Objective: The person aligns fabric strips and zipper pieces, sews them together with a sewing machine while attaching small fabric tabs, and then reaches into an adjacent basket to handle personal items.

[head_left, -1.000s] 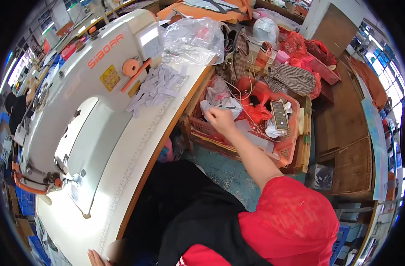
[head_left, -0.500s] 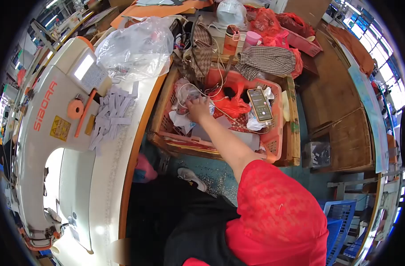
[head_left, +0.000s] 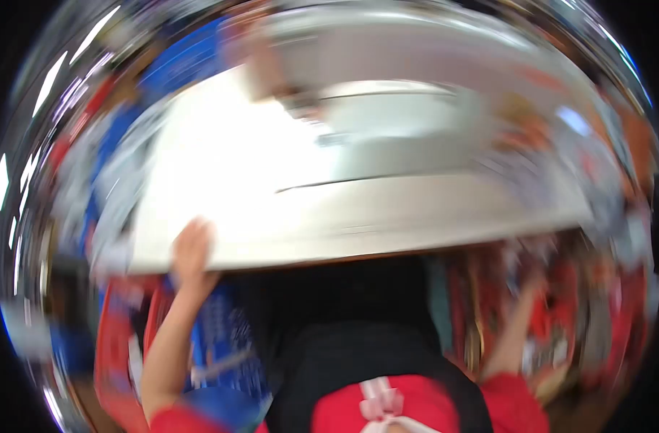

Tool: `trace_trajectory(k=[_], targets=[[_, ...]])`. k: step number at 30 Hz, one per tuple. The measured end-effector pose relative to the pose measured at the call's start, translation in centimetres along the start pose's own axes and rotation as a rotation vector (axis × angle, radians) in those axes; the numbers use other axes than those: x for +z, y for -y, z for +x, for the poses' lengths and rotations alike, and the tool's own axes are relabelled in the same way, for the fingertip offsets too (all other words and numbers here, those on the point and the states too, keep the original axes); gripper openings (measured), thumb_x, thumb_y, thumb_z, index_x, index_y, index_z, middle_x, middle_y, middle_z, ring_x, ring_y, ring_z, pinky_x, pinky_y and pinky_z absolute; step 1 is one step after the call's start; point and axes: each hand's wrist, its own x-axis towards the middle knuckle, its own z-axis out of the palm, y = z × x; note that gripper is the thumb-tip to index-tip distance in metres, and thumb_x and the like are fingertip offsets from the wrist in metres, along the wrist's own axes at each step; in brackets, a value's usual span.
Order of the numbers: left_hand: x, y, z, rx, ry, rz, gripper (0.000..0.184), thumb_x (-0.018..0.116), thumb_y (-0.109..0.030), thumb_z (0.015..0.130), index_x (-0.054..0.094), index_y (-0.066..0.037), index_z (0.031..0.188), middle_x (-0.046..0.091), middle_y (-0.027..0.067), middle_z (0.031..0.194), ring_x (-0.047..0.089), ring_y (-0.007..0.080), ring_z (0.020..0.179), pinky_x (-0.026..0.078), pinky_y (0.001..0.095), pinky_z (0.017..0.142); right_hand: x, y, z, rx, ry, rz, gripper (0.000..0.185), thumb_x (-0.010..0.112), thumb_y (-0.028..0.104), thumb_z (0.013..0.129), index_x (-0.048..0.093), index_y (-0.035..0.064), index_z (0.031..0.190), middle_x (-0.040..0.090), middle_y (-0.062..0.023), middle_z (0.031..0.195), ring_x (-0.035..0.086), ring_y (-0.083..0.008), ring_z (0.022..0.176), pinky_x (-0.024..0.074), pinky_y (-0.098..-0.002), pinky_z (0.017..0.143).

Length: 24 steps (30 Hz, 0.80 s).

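Motion smears this whole view. My left hand (head_left: pixel 192 249) lies on the front edge of the white sewing table (head_left: pixel 416 220), toward its left end, with its fingers stretched out and nothing visible in them. Over at the right, my right hand (head_left: pixel 534 280) is at the pink-red basket (head_left: pixel 575 289) beside the table. Its fingers are too blurred to make out, and so is anything they hold. Across the back of the tabletop stands the white sewing machine (head_left: pixel 430 50). Pale strips (head_left: pixel 521 173) lie in a blurred heap near its right end.
Left of my lap are a red basket (head_left: pixel 113 325) and a blue crate (head_left: pixel 225 325), both below table height. A clear plastic bag (head_left: pixel 593 162) sits by the table's right end. More blue crates (head_left: pixel 178 61) show behind the table at the back left.
My view has swung left from the basket to the sewing table. My left hand has come into view on the table edge. My right hand remains around the basket, now at the right.
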Motion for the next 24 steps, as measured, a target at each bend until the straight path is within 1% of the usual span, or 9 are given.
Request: trace_trajectory(k=[2, 3, 5, 9, 12, 16, 18, 21, 24], targets=[[-1.0, -0.8, 0.2, -0.118, 0.044, 0.041, 0.062, 0.068, -0.013, 0.075, 0.053, -0.004, 0.135, 0.054, 0.0180, 0.138, 0.050, 0.0382, 0.129, 0.038, 0.0478, 0.108, 1.4, -5.9, -0.3, 0.558, 0.004, 1.453, 0.038, 0.054, 0.019, 0.096, 0.059, 0.0037, 0.131, 0.070, -0.0223, 0.104, 0.070, -0.0251, 0.089, 0.0554, -0.0315, 0.077], [-0.7, -0.9, -0.1, -0.157, 0.032, 0.063, 0.059, 0.065, -0.010, 0.077, 0.053, -0.005, 0.134, 0.055, 0.0169, 0.137, 0.052, 0.0362, 0.127, 0.039, 0.0474, 0.107, 1.2, -5.4, 2.5, 0.476, 0.121, 1.505, 0.038, 0.054, 0.019, 0.096, 0.059, 0.0037, 0.131, 0.070, -0.0223, 0.104, 0.070, -0.0251, 0.089, 0.0554, -0.0315, 0.077], [-0.7, -1.0, 0.2, -0.180, -0.021, 0.104, 0.058, 0.062, -0.007, 0.080, 0.050, -0.006, 0.137, 0.055, 0.0173, 0.137, 0.051, 0.0350, 0.129, 0.041, 0.0462, 0.107, 2.2, -20.5, 2.7, 0.097, -0.122, 0.534, 0.042, 0.053, 0.012, 0.100, 0.052, 0.0006, 0.140, 0.064, -0.0190, 0.128, 0.063, -0.0327, 0.115, 0.0505, -0.0338, 0.097], [-2.9, -0.7, -1.7, -0.144, -0.003, 0.059, 0.066, 0.068, -0.017, 0.081, 0.044, -0.006, 0.141, 0.053, 0.0172, 0.139, 0.052, 0.0341, 0.128, 0.041, 0.0458, 0.107, 0.5, -5.5, 8.5, -0.151, -0.216, 0.533, 0.048, 0.056, 0.017, 0.099, 0.048, 0.0008, 0.143, 0.056, -0.0209, 0.136, 0.056, -0.0363, 0.122, 0.0417, -0.0400, 0.103], [-7.6, 3.0, -4.6, -0.142, -0.131, -0.054, 0.053, 0.067, -0.017, 0.082, 0.053, -0.004, 0.132, 0.057, 0.0174, 0.133, 0.057, 0.0347, 0.120, 0.045, 0.0451, 0.102, 1.9, -6.8, 15.5, -0.326, -0.337, 0.512, 0.055, 0.060, 0.023, 0.098, 0.044, 0.0011, 0.145, 0.047, -0.0229, 0.144, 0.048, -0.0400, 0.129, 0.0329, -0.0462, 0.110], [-16.8, 12.5, -11.8, -0.655, 0.060, 0.085, 0.021, 0.058, -0.021, 0.088, 0.065, -0.006, 0.101, 0.069, 0.0166, 0.107, 0.065, 0.0363, 0.097, 0.050, 0.0444, 0.081, -9.4, 25.7, 15.3, -0.550, -0.527, 0.461, 0.066, 0.066, 0.030, 0.096, 0.039, 0.0014, 0.149, 0.036, -0.0255, 0.154, 0.038, -0.0448, 0.139, 0.0213, -0.0545, 0.118], [-19.2, 17.7, -18.0, -0.912, 0.211, 0.162, 0.019, 0.052, -0.018, 0.089, 0.065, -0.004, 0.092, 0.071, 0.0173, 0.098, 0.066, 0.0393, 0.091, 0.051, 0.0464, 0.077, -8.6, 28.1, 15.7, -0.598, -0.475, 0.386, 0.062, 0.065, 0.028, 0.097, 0.041, 0.0008, 0.147, 0.039, -0.0256, 0.152, 0.039, -0.0443, 0.138, 0.0243, -0.0535, 0.117], [-22.7, 21.4, -25.9, -1.114, 0.767, 0.470, 0.022, 0.052, -0.013, 0.086, 0.068, 0.002, 0.087, 0.072, 0.0198, 0.090, 0.066, 0.0426, 0.078, 0.051, 0.0482, 0.067, -7.2, 29.8, 15.4, -0.666, -0.351, 0.126, 0.052, 0.063, 0.024, 0.098, 0.048, -0.0011, 0.142, 0.046, -0.0260, 0.145, 0.044, -0.0429, 0.134, 0.0335, -0.0508, 0.113], [-22.9, 23.2, -35.4, -1.132, 0.784, 0.323, 0.019, 0.054, -0.011, 0.084, 0.067, 0.002, 0.079, 0.071, 0.0185, 0.083, 0.067, 0.0374, 0.069, 0.053, 0.0441, 0.062, -6.9, 30.2, 15.8, -0.604, -0.284, 0.137, 0.049, 0.062, 0.022, 0.099, 0.049, -0.0015, 0.140, 0.047, -0.0260, 0.144, 0.045, -0.0425, 0.133, 0.0356, -0.0498, 0.112]])
